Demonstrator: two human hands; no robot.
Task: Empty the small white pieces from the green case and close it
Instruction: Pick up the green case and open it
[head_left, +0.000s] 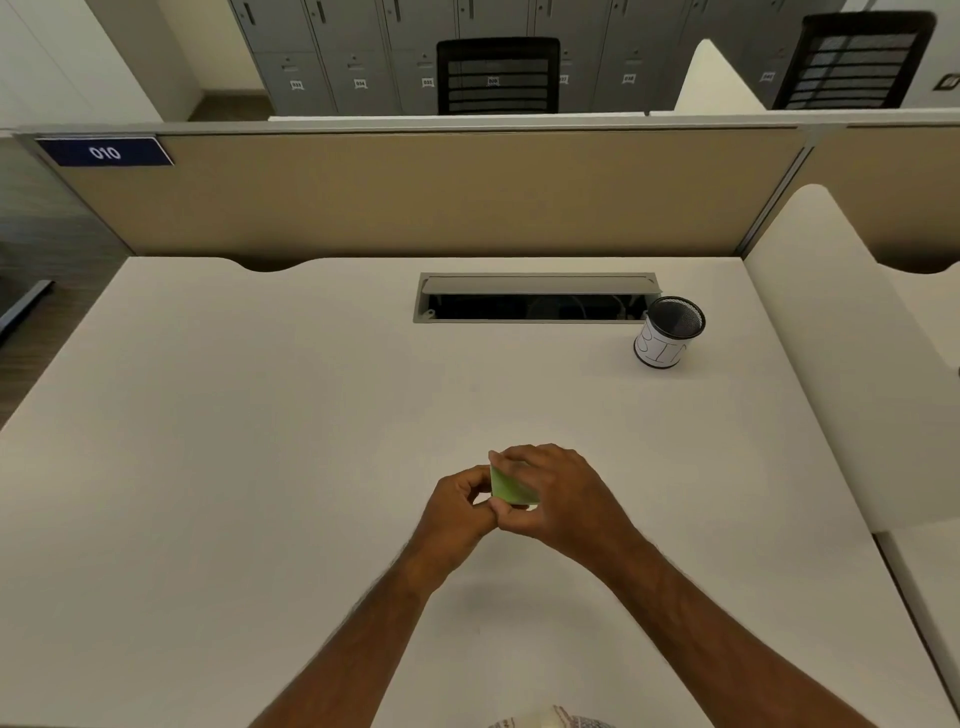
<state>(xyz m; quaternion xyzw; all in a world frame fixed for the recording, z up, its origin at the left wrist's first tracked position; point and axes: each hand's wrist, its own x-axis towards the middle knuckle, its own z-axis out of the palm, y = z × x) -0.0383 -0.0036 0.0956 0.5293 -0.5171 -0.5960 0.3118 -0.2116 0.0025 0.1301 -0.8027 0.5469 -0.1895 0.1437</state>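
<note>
both hands meet above the middle of the desk (260, 467), with the green case (511, 486) held between them. the right hand (561, 493) pinches it by its edges; the left hand (457, 512) curls in at its near corner, thumb tucked. i can't tell whether it's open. no white pieces show. if it pops open suddenly they could scatter, well short of the bin (669, 332).

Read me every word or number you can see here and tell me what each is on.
"010": blue sign on the desk divider.
"BIN", handwritten, partly turned away: white paper around the mesh cup.
Locker tags: numbers too small and blurred to read.
Green case: no text visible.
</note>
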